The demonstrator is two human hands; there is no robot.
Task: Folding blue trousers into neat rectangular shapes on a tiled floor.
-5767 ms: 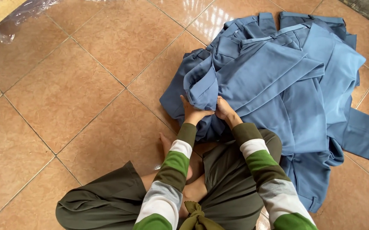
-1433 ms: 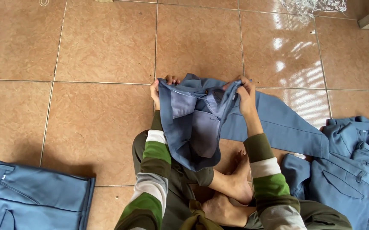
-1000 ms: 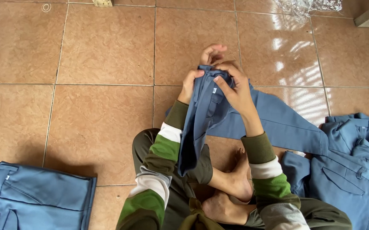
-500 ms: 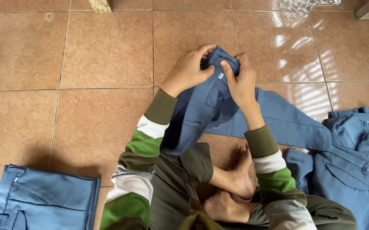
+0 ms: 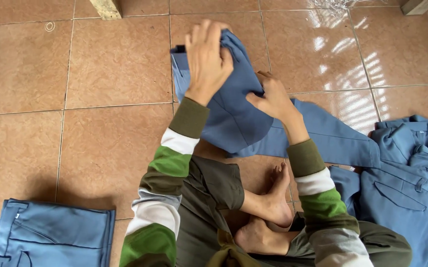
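1. Our left hand [image 5: 207, 59] lies palm down on the blue trousers [image 5: 233, 111], fingers curled over the top edge near the waistband corner, pressing and gripping the cloth against the tiled floor [image 5: 110, 64].
2. Our right hand [image 5: 272, 98] sits just right of the left one, fingers pinched into a fold of the same trousers, thumb toward the left hand.
3. The trousers lie on the floor right under both hands, just ahead of our crossed bare feet [image 5: 268, 217]; one leg of the garment runs off to the right of the right hand.
4. To do this step well, in our judgement: keep the left palm flat so the layers do not slip, draw the cloth taut with the right hand, line the edges up before pressing the crease, and smooth outward from between the hands.
5. The trailing leg to the right looks likely to drag or twist; better to bring it in line before flattening.
6. Well off to the right of the right hand, a heap of blue garments [image 5: 411, 173] touches or nearly touches that trailing leg; we cannot tell which. It crowds the space on that side.
7. Behind and left of the left hand, well apart, folded blue trousers [image 5: 51, 235] lie flat.
8. Beyond the left hand, a wooden leg [image 5: 106, 8] stands at the top edge, not in the way.
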